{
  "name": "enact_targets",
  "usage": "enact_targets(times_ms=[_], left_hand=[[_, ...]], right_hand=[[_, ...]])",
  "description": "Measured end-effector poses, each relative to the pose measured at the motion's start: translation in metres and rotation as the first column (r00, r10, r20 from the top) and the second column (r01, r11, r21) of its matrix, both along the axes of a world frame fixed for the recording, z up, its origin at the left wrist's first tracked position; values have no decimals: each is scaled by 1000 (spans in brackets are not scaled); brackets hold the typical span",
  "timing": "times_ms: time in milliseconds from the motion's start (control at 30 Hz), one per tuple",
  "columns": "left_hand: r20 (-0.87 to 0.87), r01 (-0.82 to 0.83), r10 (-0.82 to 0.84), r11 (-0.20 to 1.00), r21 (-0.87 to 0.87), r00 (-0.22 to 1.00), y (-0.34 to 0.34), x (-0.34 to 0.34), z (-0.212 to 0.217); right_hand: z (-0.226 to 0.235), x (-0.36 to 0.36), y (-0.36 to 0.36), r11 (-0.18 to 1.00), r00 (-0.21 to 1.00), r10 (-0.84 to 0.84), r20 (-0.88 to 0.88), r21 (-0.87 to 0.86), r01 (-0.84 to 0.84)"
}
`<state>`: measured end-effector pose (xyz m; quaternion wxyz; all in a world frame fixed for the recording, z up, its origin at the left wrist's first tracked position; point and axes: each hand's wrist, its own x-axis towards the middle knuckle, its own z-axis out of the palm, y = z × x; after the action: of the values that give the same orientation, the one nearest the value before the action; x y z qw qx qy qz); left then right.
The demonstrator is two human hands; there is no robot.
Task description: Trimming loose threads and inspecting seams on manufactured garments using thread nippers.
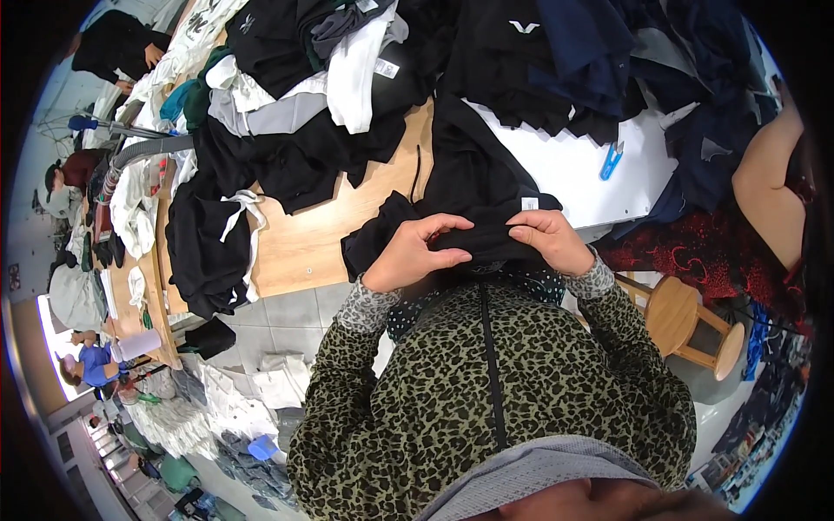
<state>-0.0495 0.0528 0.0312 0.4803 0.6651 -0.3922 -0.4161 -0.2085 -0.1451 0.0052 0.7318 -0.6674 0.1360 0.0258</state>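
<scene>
A black garment (469, 161) lies across the table edge in front of me, its near end gathered into a folded band between my hands. My left hand (415, 252) grips the left part of that band, thumb and forefinger spread over the cloth; its other fingers are hidden. At the right part, my right hand (554, 241) pinches the cloth between thumb and fingers. Just above the right fingers, a small white label (529, 203) shows on the black cloth.
Piled black clothes (269, 165) cover the wooden table (304, 239) to the left. Blue thread snips (612, 161) lie on the white tabletop (556, 161) at right. Another person's bare arm (769, 187) is close on the right, near a wooden stool (671, 314). White bundles (174, 417) sit lower left.
</scene>
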Motion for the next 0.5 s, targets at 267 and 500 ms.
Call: enact_targets(times_ms=[267, 500], left_hand=[[-37, -48, 48, 999, 20, 998, 4, 0, -3], [-264, -54, 66, 997, 55, 962, 7, 1, -4]], right_hand=[[9, 7, 6, 987, 984, -45, 172, -148, 71], [12, 3, 5, 984, 986, -95, 139, -135, 114]])
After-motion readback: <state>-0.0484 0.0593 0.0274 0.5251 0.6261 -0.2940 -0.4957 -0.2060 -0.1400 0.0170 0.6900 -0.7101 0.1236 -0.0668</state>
